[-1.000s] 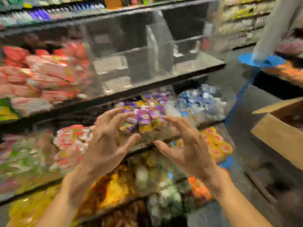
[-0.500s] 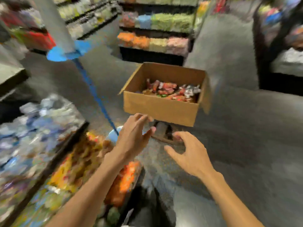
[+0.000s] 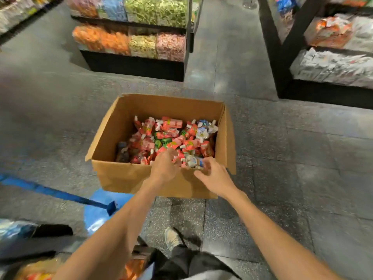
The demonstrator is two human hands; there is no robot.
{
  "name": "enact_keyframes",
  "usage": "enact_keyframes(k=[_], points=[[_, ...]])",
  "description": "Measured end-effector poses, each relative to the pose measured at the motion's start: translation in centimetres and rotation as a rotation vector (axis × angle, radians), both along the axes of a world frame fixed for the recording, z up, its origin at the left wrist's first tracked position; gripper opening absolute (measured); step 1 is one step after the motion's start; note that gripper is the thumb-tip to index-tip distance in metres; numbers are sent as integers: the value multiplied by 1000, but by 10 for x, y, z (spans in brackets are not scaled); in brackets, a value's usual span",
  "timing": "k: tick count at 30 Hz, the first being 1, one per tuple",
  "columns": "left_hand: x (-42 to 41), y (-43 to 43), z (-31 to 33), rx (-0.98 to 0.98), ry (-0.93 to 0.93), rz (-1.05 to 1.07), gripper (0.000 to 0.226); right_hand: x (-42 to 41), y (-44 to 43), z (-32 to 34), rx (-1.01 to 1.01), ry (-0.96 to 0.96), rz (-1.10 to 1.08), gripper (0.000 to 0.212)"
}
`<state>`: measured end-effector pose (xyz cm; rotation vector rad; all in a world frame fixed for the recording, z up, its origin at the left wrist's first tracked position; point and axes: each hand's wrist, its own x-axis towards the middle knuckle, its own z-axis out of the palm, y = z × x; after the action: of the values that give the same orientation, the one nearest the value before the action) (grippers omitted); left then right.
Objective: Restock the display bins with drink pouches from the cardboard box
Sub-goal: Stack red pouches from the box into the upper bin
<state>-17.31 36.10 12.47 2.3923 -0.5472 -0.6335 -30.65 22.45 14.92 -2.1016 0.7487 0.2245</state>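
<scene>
- Brown cardboard box stands open on the grey speckled floor, flaps spread, its rectangular inside heaped with drink pouches: glossy, mostly red, some green, white spouts
- Left hand reaches over the near wall, fingers curled down among the pouches; whether they hold one I cannot tell
- Right hand at the near right corner, fingers loosely bent, tips touching a pale blue-labelled pouch, thumb apart; grip unclear
- Clear-fronted display bins beyond the box hold orange, yellow-green and pink packets on a black base
</scene>
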Motion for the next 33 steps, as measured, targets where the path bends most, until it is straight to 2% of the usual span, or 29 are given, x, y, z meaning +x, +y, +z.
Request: enact_keyframes(k=[3, 6, 11, 15, 17, 18, 20, 22, 23, 25, 27, 30, 33], points=[[37, -16, -24, 83, 121, 46, 39, 42, -26, -26, -24, 53, -19, 51], [68, -29, -52, 144, 224, 72, 44, 80, -54, -65, -45, 128, -48, 54], [111, -50, -101, 214, 345, 99, 58, 143, -97, -142, -31, 306, -201, 67], [141, -67, -139, 250, 449, 141, 55, 182, -121, -204, -76, 406, -292, 89], [155, -73, -156, 250, 483, 150, 53, 194, -125, -224, -26, 463, -369, 98], [161, -75, -164, 253, 496, 162, 53, 198, -126, -230, -13, 487, -405, 94], [172, -77, -177, 265, 519, 198, 53, 199, -127, -240, -89, 478, -407, 70], [181, -79, -189, 274, 508, 234, 52, 194, -125, -243, -227, 405, -261, 44], [185, -80, -194, 279, 487, 244, 52, 189, -124, -245, -291, 361, -133, 39], [193, -86, -203, 298, 431, 230, 55, 183, -121, -248, -408, 274, 145, 43], [200, -94, -208, 312, 377, 191, 59, 190, -117, -246, -488, 214, 327, 50], [207, -106, -215, 276, 337, 171, 59, 207, -112, -247, -544, 240, 511, 54], [211, -117, -225, 237, 350, 197, 49, 216, -112, -251, -575, 314, 564, 55]])
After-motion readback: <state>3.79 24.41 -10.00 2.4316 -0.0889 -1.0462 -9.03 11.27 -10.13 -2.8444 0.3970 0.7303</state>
